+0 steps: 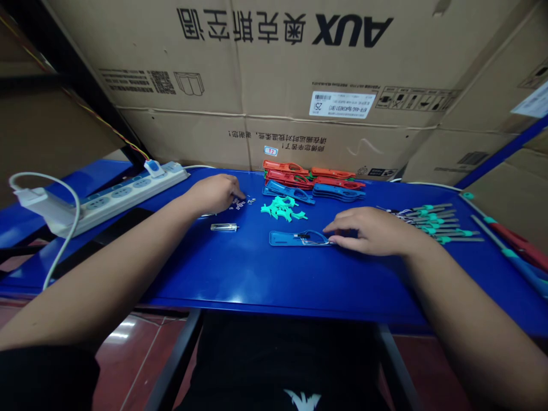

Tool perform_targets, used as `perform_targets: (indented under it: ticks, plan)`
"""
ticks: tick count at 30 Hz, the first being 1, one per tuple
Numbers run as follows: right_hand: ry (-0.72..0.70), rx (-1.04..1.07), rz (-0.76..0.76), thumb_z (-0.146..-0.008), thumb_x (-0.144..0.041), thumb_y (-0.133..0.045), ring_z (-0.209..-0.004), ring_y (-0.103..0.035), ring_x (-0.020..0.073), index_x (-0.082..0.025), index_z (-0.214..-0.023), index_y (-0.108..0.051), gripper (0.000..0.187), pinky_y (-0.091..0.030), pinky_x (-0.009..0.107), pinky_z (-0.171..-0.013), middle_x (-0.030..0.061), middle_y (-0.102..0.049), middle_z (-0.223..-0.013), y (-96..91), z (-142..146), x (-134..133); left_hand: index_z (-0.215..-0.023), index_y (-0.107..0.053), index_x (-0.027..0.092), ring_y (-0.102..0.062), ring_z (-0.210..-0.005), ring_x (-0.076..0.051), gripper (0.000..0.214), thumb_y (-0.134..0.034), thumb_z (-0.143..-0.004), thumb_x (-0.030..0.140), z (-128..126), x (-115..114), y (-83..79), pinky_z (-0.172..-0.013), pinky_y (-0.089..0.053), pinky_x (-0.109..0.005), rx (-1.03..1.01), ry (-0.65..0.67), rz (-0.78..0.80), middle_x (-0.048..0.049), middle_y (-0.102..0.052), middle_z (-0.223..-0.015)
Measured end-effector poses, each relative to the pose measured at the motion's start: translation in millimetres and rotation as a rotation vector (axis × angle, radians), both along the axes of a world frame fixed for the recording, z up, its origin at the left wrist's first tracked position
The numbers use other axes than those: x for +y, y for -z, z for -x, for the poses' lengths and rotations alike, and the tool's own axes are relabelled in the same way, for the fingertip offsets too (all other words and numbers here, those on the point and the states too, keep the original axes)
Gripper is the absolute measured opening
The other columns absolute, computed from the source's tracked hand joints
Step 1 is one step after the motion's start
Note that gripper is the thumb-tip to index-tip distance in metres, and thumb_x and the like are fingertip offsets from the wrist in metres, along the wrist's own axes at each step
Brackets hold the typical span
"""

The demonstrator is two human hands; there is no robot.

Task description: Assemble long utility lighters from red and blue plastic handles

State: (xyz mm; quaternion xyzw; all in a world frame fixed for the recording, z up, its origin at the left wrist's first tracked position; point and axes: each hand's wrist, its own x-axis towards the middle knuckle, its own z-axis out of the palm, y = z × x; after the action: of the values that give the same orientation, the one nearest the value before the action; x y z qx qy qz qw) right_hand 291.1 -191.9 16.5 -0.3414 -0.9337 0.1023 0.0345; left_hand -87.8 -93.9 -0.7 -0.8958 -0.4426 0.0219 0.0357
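Note:
My left hand is over a scatter of tiny pale and metallic parts on the blue table. Its index finger is stretched down to them, while the thumb is hidden. My right hand has its thumb and fingertips closed on the right end of a blue plastic shell half, which lies flat. Inside that shell are thin white wires and a small dark part. A small metallic, box-shaped piece lies between the hands, nearer the left. Bright green plastic pieces are heaped behind the shell.
Stacked orange shells and blue shells stand at the back against a cardboard box. Metal rods with green pieces lie beyond my right hand. A white power strip with a cable occupies the left side.

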Motion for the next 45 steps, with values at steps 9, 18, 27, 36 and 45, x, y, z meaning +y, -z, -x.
perform_targets:
  ticks: [9,18,27,36,45]
  plan:
    - [-0.005,-0.006,0.012,-0.096,-0.037,-0.052,-0.097,-0.070,0.0219,-0.020,-0.113,-0.074,0.033,-0.052,0.035,-0.083,0.0087,-0.075,-0.110,-0.7,0,-1,-0.110,-0.075,0.020,-0.063,-0.100,-0.019,0.035,-0.049,-0.087,0.022,1,-6,-7.2,-0.093,-0.047,-0.029,-0.090,-0.013,0.009,-0.0062,-0.070,-0.112]
    - [-0.010,-0.010,0.020,-0.096,-0.037,-0.053,-0.095,-0.070,0.0223,-0.020,-0.114,-0.074,0.033,-0.052,0.034,-0.082,0.0090,-0.075,-0.108,0.8,1,0,-0.099,-0.077,0.019,-0.066,-0.088,-0.021,0.032,-0.060,-0.079,0.036,11,-12,-26.7,-0.078,-0.045,-0.026,0.021,-0.141,0.222,-0.0064,-0.076,-0.103]
    - [-0.037,0.026,-0.015,-0.096,-0.035,-0.054,-0.092,-0.070,0.0215,-0.022,-0.112,-0.074,0.030,-0.052,0.034,-0.080,0.0079,-0.075,-0.104,1.1,5,-2,-0.075,-0.075,0.017,-0.055,-0.058,-0.016,0.020,-0.057,-0.068,0.024,-2,-16,-18.6,-0.058,-0.036,-0.028,0.104,-0.125,0.152,-0.0059,-0.071,-0.071]
    - [0.013,0.351,-0.146,-0.093,-0.032,-0.059,-0.083,-0.067,0.0180,-0.021,-0.110,-0.075,0.025,-0.051,0.032,-0.076,0.0058,-0.075,-0.091,13.2,36,-11,-0.079,-0.076,0.021,-0.060,-0.063,-0.011,0.017,-0.061,-0.071,0.025,-11,-31,-25.5,-0.061,-0.042,-0.022,-0.227,0.048,0.289,0.0020,-0.072,-0.074]
    - [0.072,0.625,0.293,-0.091,-0.031,-0.062,-0.069,-0.060,0.0127,-0.017,-0.091,-0.074,0.019,-0.045,0.027,-0.065,0.0006,-0.071,-0.078,5.9,112,-6,-0.076,-0.074,0.018,-0.058,-0.065,-0.008,0.008,-0.066,-0.076,0.018,-48,-78,-47.8,-0.064,-0.048,-0.017,-0.648,0.451,0.231,-0.0003,-0.070,-0.075]
